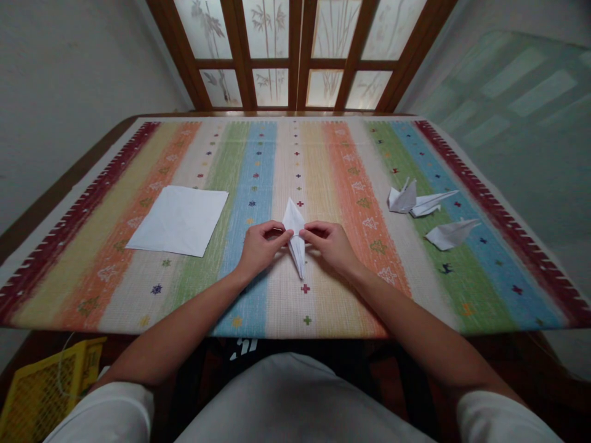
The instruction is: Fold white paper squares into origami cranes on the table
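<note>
A narrow, diamond-shaped piece of folded white paper (pixel 293 216) is held at the middle of the table, one point facing away and a slimmer point toward me. My left hand (pixel 264 244) pinches its left edge at mid-length between thumb and fingers. On the opposite edge, my right hand (pixel 330 243) grips it the same way, thumb on top. The fingertips under the paper are hidden. To the left lies a stack of square white paper sheets (pixel 179 220). Folded paper cranes (pixel 402 198) sit in a group on the right.
A striped, multicoloured tablecloth (pixel 369 295) covers the table. Behind its far edge stand wooden-framed doors (pixel 295 55) with patterned panes. A yellow plastic crate (pixel 50 381) is below the table at the lower left. Walls flank both sides.
</note>
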Motion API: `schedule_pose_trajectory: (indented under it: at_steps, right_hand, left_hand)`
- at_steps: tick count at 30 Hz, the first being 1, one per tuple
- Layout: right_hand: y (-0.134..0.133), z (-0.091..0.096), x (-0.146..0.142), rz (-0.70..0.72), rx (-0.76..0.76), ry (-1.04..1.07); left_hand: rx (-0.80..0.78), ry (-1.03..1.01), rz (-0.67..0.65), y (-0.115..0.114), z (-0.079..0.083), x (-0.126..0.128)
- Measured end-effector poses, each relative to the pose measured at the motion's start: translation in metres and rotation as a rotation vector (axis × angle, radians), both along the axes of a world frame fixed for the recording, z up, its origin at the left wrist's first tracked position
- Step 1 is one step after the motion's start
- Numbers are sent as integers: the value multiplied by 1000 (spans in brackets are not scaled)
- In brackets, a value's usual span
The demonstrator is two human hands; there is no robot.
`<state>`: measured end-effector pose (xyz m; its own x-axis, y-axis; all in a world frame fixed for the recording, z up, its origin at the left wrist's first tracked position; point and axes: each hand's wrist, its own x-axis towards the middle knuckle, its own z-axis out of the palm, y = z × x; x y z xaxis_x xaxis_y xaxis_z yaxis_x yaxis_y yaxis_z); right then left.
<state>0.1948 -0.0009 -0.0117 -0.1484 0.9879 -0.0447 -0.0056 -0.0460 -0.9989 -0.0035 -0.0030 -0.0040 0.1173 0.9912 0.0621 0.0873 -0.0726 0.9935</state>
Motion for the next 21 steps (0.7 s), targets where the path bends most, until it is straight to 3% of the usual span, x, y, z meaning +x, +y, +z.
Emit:
schedule_pose_trajectory:
  at_steps: [6,10,21]
  right_hand:
    - [-2,-1,-4,1,-81,103]
    - [-2,1,-4,-20,-52,131]
    - [5,1,7,67,89,-154]
  left_hand:
    - [-25,-53,19,3,-3,1]
    - [-61,-153,48,4,-4,3]
    - [-90,17,-59,5,-7,-1]
